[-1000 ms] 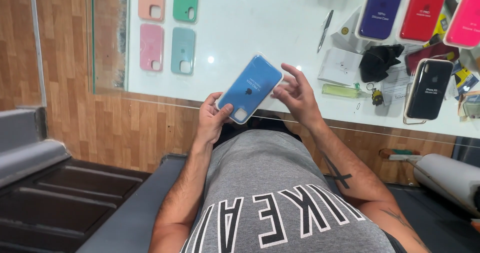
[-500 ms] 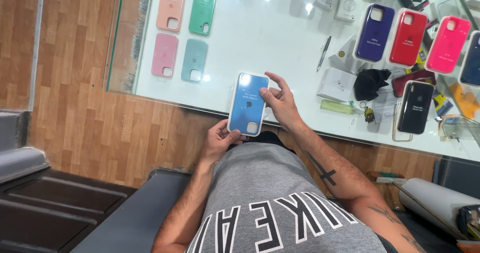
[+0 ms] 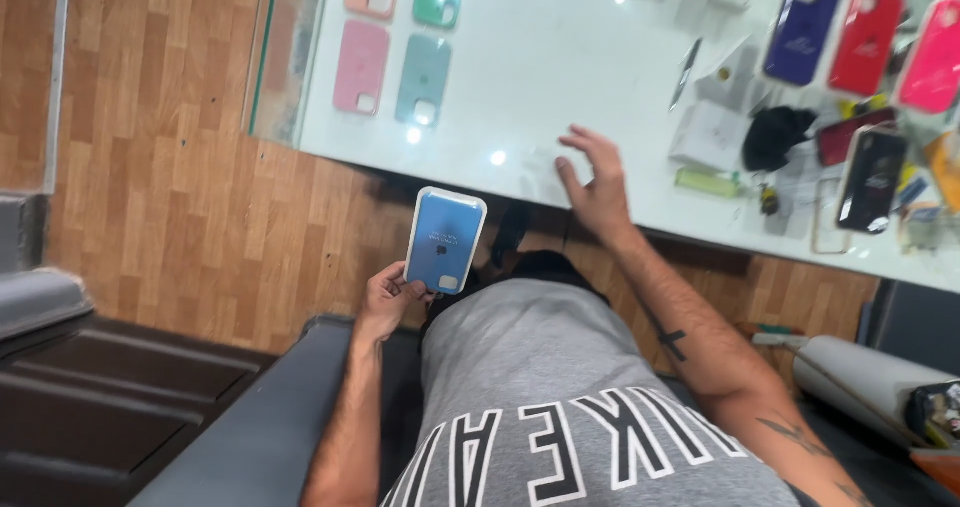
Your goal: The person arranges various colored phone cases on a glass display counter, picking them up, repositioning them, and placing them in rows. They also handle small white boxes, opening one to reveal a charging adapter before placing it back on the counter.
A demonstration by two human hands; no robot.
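Two hands: mine.
Left hand (image 3: 388, 297): I grip the blue phone case (image 3: 445, 239).
Right hand (image 3: 592, 179): spread open over the glass counter (image 3: 560, 77).

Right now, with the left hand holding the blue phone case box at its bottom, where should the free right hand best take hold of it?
Probably the upper long edges of the blue phone case box, coming from above. The box stands nearly upright, the left hand pinches only its lower end, and the right hand hovers open over the glass counter, apart from the box.
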